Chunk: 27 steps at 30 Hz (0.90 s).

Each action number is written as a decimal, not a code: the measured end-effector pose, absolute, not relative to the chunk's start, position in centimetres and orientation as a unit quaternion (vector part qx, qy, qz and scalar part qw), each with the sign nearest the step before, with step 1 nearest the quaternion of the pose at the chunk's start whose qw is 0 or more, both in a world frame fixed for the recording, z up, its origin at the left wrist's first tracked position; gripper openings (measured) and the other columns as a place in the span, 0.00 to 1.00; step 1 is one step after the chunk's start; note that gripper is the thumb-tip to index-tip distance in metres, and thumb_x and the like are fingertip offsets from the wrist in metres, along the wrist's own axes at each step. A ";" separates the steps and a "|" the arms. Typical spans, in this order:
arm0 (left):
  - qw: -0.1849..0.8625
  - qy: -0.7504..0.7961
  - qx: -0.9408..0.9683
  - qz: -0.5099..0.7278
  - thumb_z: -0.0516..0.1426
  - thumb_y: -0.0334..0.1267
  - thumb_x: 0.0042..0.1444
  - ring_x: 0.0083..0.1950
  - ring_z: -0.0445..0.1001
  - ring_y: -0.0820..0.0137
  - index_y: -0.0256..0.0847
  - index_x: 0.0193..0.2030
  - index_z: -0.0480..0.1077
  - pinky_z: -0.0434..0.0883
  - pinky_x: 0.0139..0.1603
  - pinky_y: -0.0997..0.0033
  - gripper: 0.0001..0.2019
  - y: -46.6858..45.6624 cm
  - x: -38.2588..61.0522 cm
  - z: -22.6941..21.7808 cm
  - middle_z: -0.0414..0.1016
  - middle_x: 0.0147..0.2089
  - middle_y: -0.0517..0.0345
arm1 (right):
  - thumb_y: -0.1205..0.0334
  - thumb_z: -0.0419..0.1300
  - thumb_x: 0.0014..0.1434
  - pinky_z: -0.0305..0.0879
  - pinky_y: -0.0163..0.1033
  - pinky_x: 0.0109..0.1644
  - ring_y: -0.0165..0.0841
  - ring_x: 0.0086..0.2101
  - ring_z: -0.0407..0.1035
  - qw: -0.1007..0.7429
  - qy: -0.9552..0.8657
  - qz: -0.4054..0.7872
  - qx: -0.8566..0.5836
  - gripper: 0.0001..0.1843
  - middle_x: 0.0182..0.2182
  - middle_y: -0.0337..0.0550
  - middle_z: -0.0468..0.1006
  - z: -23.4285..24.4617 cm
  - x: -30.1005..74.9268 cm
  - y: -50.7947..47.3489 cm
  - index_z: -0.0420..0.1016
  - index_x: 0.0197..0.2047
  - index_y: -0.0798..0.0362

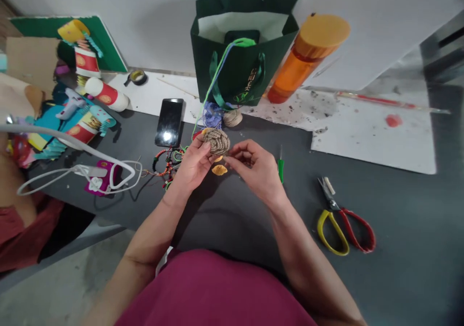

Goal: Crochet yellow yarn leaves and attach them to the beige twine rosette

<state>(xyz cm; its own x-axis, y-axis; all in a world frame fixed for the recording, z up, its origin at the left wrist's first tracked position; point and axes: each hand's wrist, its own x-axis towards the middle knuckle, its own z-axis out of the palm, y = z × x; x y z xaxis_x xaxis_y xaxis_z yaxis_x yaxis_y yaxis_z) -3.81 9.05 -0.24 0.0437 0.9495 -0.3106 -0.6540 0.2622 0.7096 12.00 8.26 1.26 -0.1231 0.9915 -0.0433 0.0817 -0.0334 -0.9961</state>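
Observation:
My left hand (194, 164) grips a round, coiled brown rosette (217, 141) that looks braided or crocheted, thumb on its face. Close by on the right, my right hand (257, 166) is pinched at the rosette's lower edge; whatever lies between its fingertips is too small to name. Just below the rosette is a yellow leaf-shaped piece (219, 170). Beaded bracelets and cords (165, 162) lie left of my left hand. Beyond the hands are blue yarn (212, 115) and a small ball of beige twine (232, 117). A green-handled thin tool (281, 170) lies beside my right hand.
Scissors (339, 224) with yellow and red handles lie at right. A dark green paper bag (235, 70) and an orange bottle (295, 65) stand at the back. Leftward are a phone (169, 122), a white cable (90, 147), paper-cup crafts (107, 94) and another person's arm (16, 181).

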 end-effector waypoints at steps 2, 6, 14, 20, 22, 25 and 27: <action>0.694 0.382 0.205 0.575 0.71 0.38 0.49 0.45 0.79 0.70 0.44 0.46 0.76 0.73 0.46 0.72 0.18 9.0 -3.8 -0.4 0.81 0.44 0.59 | 0.58 0.68 0.53 0.69 0.37 0.31 0.31 0.26 0.75 0.440 -0.533 0.519 -0.503 0.09 0.24 0.36 0.78 1.1 12.0 8.3 0.73 0.34 0.50; 0.684 0.371 0.216 0.589 0.72 0.38 0.47 0.44 0.79 0.68 0.41 0.46 0.77 0.73 0.43 0.72 0.19 8.9 -3.6 -0.5 0.81 0.41 0.58 | 0.57 0.70 0.52 0.71 0.37 0.32 0.32 0.27 0.76 0.438 -0.525 0.528 -0.504 0.11 0.26 0.38 0.79 1.1 11.9 8.4 0.74 0.34 0.51; 0.710 0.350 -0.015 0.610 0.48 0.34 0.73 0.34 0.74 0.78 0.39 0.41 0.75 0.70 0.36 0.79 0.14 9.8 -5.1 1.4 0.78 0.37 0.58 | 0.55 0.61 0.63 0.70 0.38 0.35 0.33 0.27 0.75 0.413 -0.573 0.418 -0.571 0.09 0.26 0.41 0.81 -1.3 12.3 8.2 0.76 0.36 0.51; 0.719 0.298 -0.038 0.626 0.41 0.36 0.75 0.30 0.72 0.78 0.43 0.51 0.75 0.66 0.31 0.79 0.20 9.7 -5.6 2.5 0.75 0.35 0.59 | 0.62 0.62 0.62 0.69 0.43 0.42 0.38 0.35 0.73 0.276 -0.718 0.311 -0.558 0.06 0.35 0.47 0.80 -3.4 11.9 7.5 0.79 0.42 0.52; 0.723 0.299 -0.027 0.622 0.40 0.36 0.75 0.29 0.70 0.78 0.44 0.52 0.75 0.66 0.30 0.78 0.21 9.6 -5.4 2.6 0.74 0.35 0.58 | 0.65 0.63 0.60 0.68 0.44 0.44 0.41 0.38 0.72 0.244 -0.743 0.265 -0.564 0.05 0.36 0.49 0.79 -3.7 11.3 7.3 0.78 0.41 0.52; 0.733 0.296 -0.018 0.612 0.41 0.36 0.75 0.26 0.67 0.79 0.44 0.52 0.75 0.64 0.29 0.78 0.21 9.4 -5.2 2.6 0.74 0.34 0.59 | 0.70 0.63 0.57 0.67 0.44 0.43 0.42 0.38 0.71 0.222 -0.755 0.244 -0.567 0.04 0.36 0.48 0.79 -3.9 10.8 7.1 0.75 0.34 0.50; 0.736 0.302 -0.012 0.605 0.41 0.36 0.75 0.25 0.64 0.79 0.44 0.51 0.75 0.63 0.27 0.79 0.20 9.4 -5.1 2.5 0.73 0.34 0.59 | 0.70 0.64 0.56 0.66 0.43 0.41 0.39 0.35 0.70 0.245 -0.740 0.284 -0.559 0.07 0.33 0.45 0.78 -3.7 10.9 7.0 0.73 0.29 0.50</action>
